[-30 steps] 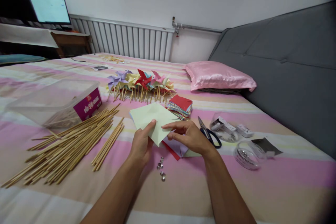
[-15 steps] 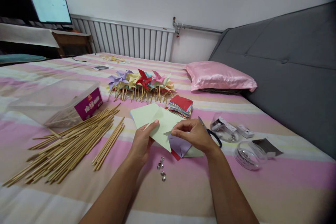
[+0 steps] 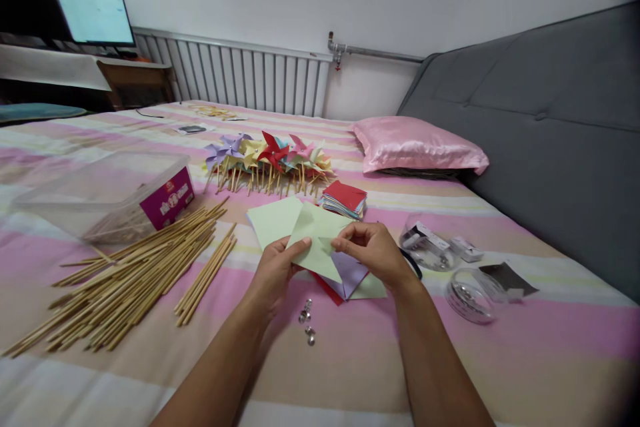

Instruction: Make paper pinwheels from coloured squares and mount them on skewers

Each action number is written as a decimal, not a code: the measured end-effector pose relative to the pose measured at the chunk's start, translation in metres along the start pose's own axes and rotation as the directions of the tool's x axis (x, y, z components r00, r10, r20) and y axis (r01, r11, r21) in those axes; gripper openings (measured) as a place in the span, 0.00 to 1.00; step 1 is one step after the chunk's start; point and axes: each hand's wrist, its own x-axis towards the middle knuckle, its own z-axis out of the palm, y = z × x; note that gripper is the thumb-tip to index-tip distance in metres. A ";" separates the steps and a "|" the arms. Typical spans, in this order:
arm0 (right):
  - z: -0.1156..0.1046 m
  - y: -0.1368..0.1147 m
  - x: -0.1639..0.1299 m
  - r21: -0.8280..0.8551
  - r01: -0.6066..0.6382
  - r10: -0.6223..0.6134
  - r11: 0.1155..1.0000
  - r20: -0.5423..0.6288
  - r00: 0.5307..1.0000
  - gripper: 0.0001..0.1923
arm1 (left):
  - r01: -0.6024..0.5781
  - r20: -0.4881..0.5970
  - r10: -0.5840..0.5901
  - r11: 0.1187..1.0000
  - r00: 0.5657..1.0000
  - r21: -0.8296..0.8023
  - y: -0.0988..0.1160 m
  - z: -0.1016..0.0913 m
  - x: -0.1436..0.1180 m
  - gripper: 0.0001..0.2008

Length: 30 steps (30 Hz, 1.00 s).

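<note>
A pale green paper square with cut slits is held up between my hands. My left hand pinches its left edge, thumb on top. The fingers of my right hand close on a flap at its right side. Behind it lies another light green sheet. Below are purple paper and red paper on the bed. Several small silver metal pieces lie nearer me. Scissors are partly hidden behind my right hand.
Several wooden sticks and a clear plastic box lie to the left. A row of paper pinwheels is farther back, beside a stack of coloured paper. Round clear containers and a pink pillow are on the right.
The green paper square has turned and shifted slightly right in my hands. My right hand has moved a little, now gripping a flap at its right side and covering more of the scissors.
</note>
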 end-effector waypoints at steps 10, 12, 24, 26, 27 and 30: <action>0.001 -0.001 0.000 0.037 -0.020 0.022 0.999 -0.046 0.999 0.11 | -0.011 0.087 0.008 0.999 0.996 0.038 -0.003 -0.004 0.001 0.11; 0.001 0.000 0.001 0.024 -0.019 0.020 1.000 -0.051 0.998 0.11 | -0.003 0.086 -0.002 0.999 0.996 0.050 -0.004 -0.004 0.001 0.11; 0.000 0.000 0.000 -0.198 -0.002 -0.013 0.980 -0.078 0.997 0.11 | 0.033 0.074 -0.043 0.990 0.996 0.136 0.002 0.000 -0.003 0.13; 0.000 0.000 0.000 -0.221 0.015 -0.030 0.975 -0.067 0.997 0.11 | 0.013 0.064 -0.023 0.988 0.998 0.154 0.000 -0.001 -0.002 0.14; 0.000 0.000 0.000 -0.232 0.024 -0.039 0.972 -0.061 0.997 0.11 | -0.003 0.061 -0.008 0.987 0.998 0.164 -0.002 -0.002 -0.001 0.14; 0.001 0.000 0.001 -0.268 0.047 -0.062 0.962 -0.048 0.997 0.10 | -0.036 0.054 0.026 0.981 0.998 0.189 -0.007 -0.005 0.000 0.14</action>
